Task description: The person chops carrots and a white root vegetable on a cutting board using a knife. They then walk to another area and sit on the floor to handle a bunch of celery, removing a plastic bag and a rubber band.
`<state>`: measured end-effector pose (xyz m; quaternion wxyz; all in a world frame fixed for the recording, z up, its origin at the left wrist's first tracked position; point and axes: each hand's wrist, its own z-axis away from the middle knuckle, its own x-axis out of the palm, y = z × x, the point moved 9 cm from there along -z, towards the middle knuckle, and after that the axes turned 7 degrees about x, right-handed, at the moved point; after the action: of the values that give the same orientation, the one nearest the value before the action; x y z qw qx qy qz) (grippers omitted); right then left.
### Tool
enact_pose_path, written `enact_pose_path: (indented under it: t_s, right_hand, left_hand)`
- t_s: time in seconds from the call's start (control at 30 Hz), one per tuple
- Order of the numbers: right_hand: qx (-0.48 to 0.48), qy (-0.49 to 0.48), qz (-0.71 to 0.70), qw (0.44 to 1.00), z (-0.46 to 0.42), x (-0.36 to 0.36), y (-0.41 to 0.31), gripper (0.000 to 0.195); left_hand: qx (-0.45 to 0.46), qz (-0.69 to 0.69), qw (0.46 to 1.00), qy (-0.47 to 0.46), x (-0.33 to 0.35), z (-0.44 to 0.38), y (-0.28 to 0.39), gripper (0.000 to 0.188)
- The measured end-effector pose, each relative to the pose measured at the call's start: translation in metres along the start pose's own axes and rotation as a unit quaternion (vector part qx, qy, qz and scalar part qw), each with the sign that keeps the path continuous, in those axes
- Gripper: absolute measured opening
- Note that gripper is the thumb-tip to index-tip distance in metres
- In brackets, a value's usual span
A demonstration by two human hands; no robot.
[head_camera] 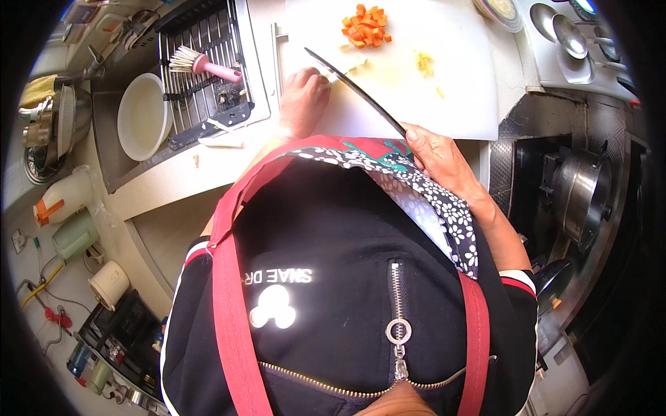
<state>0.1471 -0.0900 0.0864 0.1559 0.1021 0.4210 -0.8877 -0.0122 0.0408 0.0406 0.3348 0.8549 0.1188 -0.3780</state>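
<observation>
My right hand [434, 156] grips the handle end of a kitchen knife [359, 91], whose dark blade slants up and left across a white cutting board [458, 104]. On the board's left side, my left hand [306, 96] rests with curled fingers against a small pale piece of food [356, 67] beside the blade. What lies under those fingers is hidden. A pile of diced carrot [366, 26] sits at the board's far side. To its right lies a small heap of yellow bits [424, 63]. A red apron with a floral edge covers part of the near board edge.
Left of the board, a pink-handled brush [216, 70] lies on a metal drying rack [200, 109] over the sink, near a white basin [144, 117]. Metal ladles [570, 36] and a lidded container [499, 13] are at the far right. A steel pot [583, 195] stands on the stove at right.
</observation>
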Motion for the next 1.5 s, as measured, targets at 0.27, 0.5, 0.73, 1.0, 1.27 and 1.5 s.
enact_pose_path:
  t_s: [0.27, 0.5, 0.73, 1.0, 1.27, 1.5]
  right_hand:
    - [-0.047, 0.021, 0.04, 0.998, 0.0, 0.0, -0.003, 0.049]
    - [-0.036, 0.029, 0.057, 0.997, 0.001, -0.001, -0.003, 0.05]
    - [-0.025, 0.038, 0.066, 0.997, 0.0, 0.0, -0.001, 0.05]
    - [-0.024, 0.052, 0.069, 0.996, 0.002, 0.002, 0.008, 0.048]
    - [-0.015, 0.037, 0.101, 0.994, 0.003, 0.006, 0.011, 0.047]
    - [-0.058, -0.001, 0.057, 0.997, -0.027, 0.013, -0.009, 0.048]
  left_hand:
    - [-0.023, 0.0, 1.0, 0.011, 0.004, 0.001, -0.003, 0.022]
    - [-0.041, -0.018, 0.999, 0.004, 0.006, 0.002, -0.004, 0.022]
    - [-0.052, -0.031, 0.998, -0.006, 0.01, 0.002, -0.006, 0.022]
    - [-0.034, -0.03, 0.999, -0.004, 0.008, -0.001, -0.002, 0.021]
    - [-0.042, -0.044, 0.998, 0.002, 0.004, 0.006, -0.002, 0.018]
    - [-0.039, -0.035, 0.999, 0.01, 0.006, 0.006, -0.003, 0.017]
